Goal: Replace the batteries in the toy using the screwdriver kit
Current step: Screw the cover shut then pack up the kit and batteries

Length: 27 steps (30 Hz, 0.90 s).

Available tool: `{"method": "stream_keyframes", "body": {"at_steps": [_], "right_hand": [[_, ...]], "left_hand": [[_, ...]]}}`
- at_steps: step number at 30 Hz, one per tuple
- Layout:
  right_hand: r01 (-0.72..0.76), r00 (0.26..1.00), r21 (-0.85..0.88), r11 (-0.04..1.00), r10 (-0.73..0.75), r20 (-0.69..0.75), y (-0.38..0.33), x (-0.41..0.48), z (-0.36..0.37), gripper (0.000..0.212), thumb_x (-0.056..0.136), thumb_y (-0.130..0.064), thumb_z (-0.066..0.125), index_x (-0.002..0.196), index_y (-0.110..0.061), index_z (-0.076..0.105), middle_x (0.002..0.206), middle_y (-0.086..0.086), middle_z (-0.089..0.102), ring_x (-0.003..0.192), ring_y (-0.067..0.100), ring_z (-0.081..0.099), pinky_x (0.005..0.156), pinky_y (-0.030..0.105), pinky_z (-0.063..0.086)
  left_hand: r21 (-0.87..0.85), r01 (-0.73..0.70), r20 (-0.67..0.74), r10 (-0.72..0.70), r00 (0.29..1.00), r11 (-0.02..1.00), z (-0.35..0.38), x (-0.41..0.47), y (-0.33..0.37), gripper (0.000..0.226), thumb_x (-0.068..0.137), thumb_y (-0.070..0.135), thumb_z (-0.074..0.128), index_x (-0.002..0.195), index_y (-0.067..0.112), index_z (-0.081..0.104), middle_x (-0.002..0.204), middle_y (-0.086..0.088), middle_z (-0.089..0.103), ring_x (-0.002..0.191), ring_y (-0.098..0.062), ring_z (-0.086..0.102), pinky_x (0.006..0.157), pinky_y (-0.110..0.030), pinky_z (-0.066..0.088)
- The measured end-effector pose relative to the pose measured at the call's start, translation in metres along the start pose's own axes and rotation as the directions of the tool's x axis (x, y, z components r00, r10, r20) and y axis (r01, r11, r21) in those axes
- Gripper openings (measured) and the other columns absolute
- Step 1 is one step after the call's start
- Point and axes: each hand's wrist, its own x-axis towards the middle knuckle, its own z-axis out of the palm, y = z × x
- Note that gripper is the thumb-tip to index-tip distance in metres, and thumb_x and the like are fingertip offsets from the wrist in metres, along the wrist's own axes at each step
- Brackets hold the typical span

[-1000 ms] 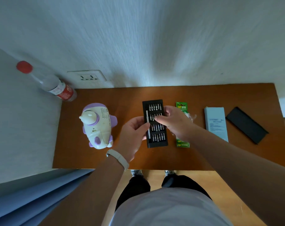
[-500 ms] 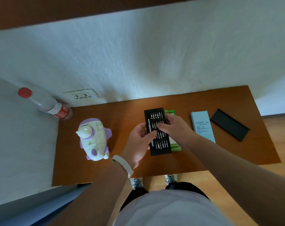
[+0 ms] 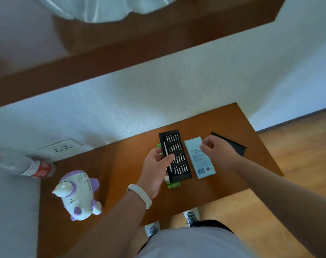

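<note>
The left hand (image 3: 156, 168) grips the left edge of the kit (image 3: 178, 155), with its thumb lying across the silver driver (image 3: 167, 157) in the tray. The right hand (image 3: 219, 151) hovers with curled fingers over a blue box (image 3: 200, 162); I cannot tell whether it pinches anything. The kit sits on the table (image 3: 121, 161), partly covering a green battery pack (image 3: 174, 185). The toy (image 3: 78, 194) lies well to the left, near the table's front edge. A black lid (image 3: 239, 147) lies behind the right hand, and a bottle (image 3: 29, 167) lies at the far left.
</note>
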Motion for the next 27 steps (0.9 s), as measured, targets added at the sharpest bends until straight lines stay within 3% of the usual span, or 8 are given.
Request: {"method": "stream_keyframes", "body": {"at_steps": [2, 5, 10, 14, 21, 24, 27], "right_hand": [[0.007, 0.997, -0.232, 0.973, -0.026, -0.079, 0.019, 0.01, -0.012, 0.034, 0.096, -0.037, 0.058, 0.126, -0.022, 0.054, 0.12, -0.001, 0.056, 0.099, 0.014, 0.056, 0.081, 0.027, 0.049], [-0.035, 0.987, -0.504, 0.863, -0.048, -0.151, 0.048, 0.026, -0.026, 0.057, 0.091, -0.047, 0.06, 0.138, -0.024, 0.041, 0.137, 0.004, 0.044, 0.123, 0.023, 0.046, 0.1, 0.04, 0.046], [-0.091, 0.995, -0.554, 0.828, 0.059, -0.074, 0.081, 0.044, -0.031, 0.077, 0.083, -0.058, 0.064, 0.144, -0.022, 0.031, 0.139, 0.006, 0.044, 0.128, 0.026, 0.044, 0.106, 0.045, 0.04], [-0.074, 0.996, -0.538, 0.839, 0.039, -0.077, 0.093, 0.049, -0.028, 0.074, 0.082, -0.053, 0.068, 0.14, -0.022, 0.034, 0.135, 0.004, 0.047, 0.124, 0.025, 0.047, 0.104, 0.044, 0.042], [-0.09, 0.995, -0.525, 0.847, 0.051, -0.087, 0.095, 0.054, -0.031, 0.068, 0.078, -0.052, 0.072, 0.131, -0.024, 0.04, 0.123, 0.003, 0.052, 0.113, 0.023, 0.054, 0.094, 0.039, 0.05], [-0.104, 0.993, -0.496, 0.862, 0.117, -0.004, 0.095, 0.053, -0.034, 0.05, 0.084, -0.045, 0.07, 0.119, -0.023, 0.042, 0.105, 0.001, 0.059, 0.091, 0.019, 0.062, 0.077, 0.036, 0.057], [-0.097, 0.991, -0.39, 0.916, 0.124, 0.045, 0.094, 0.053, -0.038, 0.024, 0.092, -0.033, 0.064, 0.103, -0.022, 0.046, 0.097, 0.001, 0.062, 0.081, 0.016, 0.061, 0.07, 0.033, 0.058]], "left_hand": [[0.01, 0.008, -0.002, -0.008, 1.0, 1.0, 0.014, 0.003, 0.002, 0.021, 0.096, 0.009, 0.063, 0.116, 0.014, 0.059, 0.106, -0.008, 0.075, 0.092, -0.022, 0.075, 0.07, -0.036, 0.061], [0.026, 0.025, 0.004, -0.025, 1.0, 0.999, 0.034, 0.008, 0.005, 0.021, 0.096, 0.009, 0.062, 0.117, 0.013, 0.059, 0.105, -0.009, 0.076, 0.092, -0.023, 0.075, 0.07, -0.038, 0.061], [0.053, 0.034, -0.013, -0.033, 0.999, 0.998, 0.062, 0.014, 0.006, 0.021, 0.096, 0.008, 0.062, 0.117, 0.012, 0.059, 0.105, -0.01, 0.076, 0.091, -0.023, 0.076, 0.069, -0.036, 0.061], [0.065, 0.026, -0.013, -0.025, 1.0, 0.998, 0.074, 0.016, 0.007, 0.022, 0.096, 0.009, 0.062, 0.118, 0.012, 0.058, 0.105, -0.01, 0.076, 0.092, -0.024, 0.075, 0.077, -0.044, 0.062], [0.054, 0.007, -0.04, -0.004, 0.999, 0.999, 0.076, 0.014, 0.013, 0.021, 0.096, 0.007, 0.061, 0.116, 0.011, 0.058, 0.101, -0.009, 0.077, 0.09, -0.023, 0.076, 0.069, -0.037, 0.061], [0.036, -0.003, -0.065, 0.005, 0.998, 0.999, 0.073, 0.014, 0.016, 0.022, 0.096, 0.007, 0.062, 0.117, 0.01, 0.058, 0.1, -0.01, 0.077, 0.09, -0.024, 0.076, 0.073, -0.041, 0.062], [0.012, -0.01, -0.084, 0.011, 0.996, 1.0, 0.069, 0.013, 0.018, 0.023, 0.095, 0.006, 0.062, 0.118, 0.01, 0.058, 0.101, -0.011, 0.077, 0.089, -0.025, 0.076, 0.073, -0.041, 0.062]]}}
